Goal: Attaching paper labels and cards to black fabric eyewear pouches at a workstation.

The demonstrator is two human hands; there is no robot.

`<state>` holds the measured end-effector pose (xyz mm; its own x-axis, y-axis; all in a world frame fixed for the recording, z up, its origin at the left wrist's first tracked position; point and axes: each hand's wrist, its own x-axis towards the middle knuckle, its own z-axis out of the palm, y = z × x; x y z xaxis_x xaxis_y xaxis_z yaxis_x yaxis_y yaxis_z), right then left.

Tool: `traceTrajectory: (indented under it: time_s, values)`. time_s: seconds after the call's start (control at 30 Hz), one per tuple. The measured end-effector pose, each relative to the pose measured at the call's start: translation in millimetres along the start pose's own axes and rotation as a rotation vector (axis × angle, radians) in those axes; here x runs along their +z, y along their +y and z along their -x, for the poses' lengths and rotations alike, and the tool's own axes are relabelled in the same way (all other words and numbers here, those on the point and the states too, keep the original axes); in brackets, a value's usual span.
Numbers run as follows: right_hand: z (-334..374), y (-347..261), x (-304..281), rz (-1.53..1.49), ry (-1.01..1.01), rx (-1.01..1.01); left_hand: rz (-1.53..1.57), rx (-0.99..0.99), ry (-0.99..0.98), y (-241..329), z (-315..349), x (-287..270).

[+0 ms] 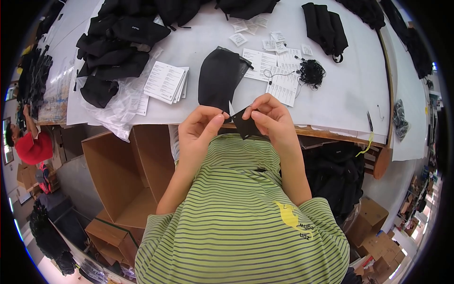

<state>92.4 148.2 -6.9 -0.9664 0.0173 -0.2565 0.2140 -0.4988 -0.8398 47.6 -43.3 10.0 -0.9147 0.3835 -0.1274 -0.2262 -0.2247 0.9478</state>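
Observation:
At the table's near edge my two hands are close together. My right hand (275,120) pinches a small black card tag (245,125) between thumb and fingers. My left hand (201,127) is closed in a pinch beside the tag's left side; a tiny dark bit shows at its fingertips, too small to name. A narrow white pointed piece (231,109) shows between the hands. Just beyond them lies a black fabric pouch (218,75) with a dark mesh-like edge on its right.
Left of the pouch are stacked white printed cards (163,82) and a heap of black fabric pouches (116,59) on clear plastic. Rightward lie printed sheets (283,87), a tangle of black strings (310,74), small white packets (239,39) and thread snips (370,121). An open cardboard box (113,175) stands below.

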Motion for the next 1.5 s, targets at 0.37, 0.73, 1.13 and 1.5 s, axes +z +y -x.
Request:
traceTrajectory:
  time_s: [0.37, 0.73, 1.13, 1.5]
  values:
    - [-1, 10, 4, 0.054, 0.075, -0.049, -0.238, -0.007, -0.134, -9, 0, 2]
    - [3, 12, 19, 0.12, 0.118, -0.015, -0.376, 0.046, -0.118, -8, 0, 7]
    - [5, 13, 20, 0.292, 0.143, -0.149, -0.539, 0.077, -0.147, -3, -2, 6]
    - [9, 9, 29, 0.432, 0.116, -0.312, -0.21, -0.018, -0.142, -16, -7, -3]
